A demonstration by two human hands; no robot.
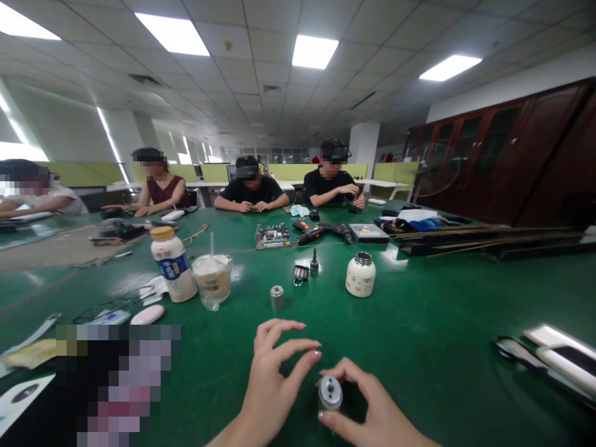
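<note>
My right hand (361,397) grips a small silver metal cylinder (330,392) between thumb and fingers, its round end with small holes facing up. To the left of it, my left hand (279,366) is raised with thumb and index finger pinched on something tiny I cannot make out; the other fingers are partly stretched. A second metal cylinder (277,298) stands upright on the green table (419,360) beyond my left hand. Farther off are a small metal part with a ring (300,274) and a dark stepped piece (314,261).
A white jar (361,275), a drink cup (213,280) and a capped bottle (174,266) stand beyond my hands. A circuit board (272,237) and power drills (321,232) lie farther back. Several people sit across the table.
</note>
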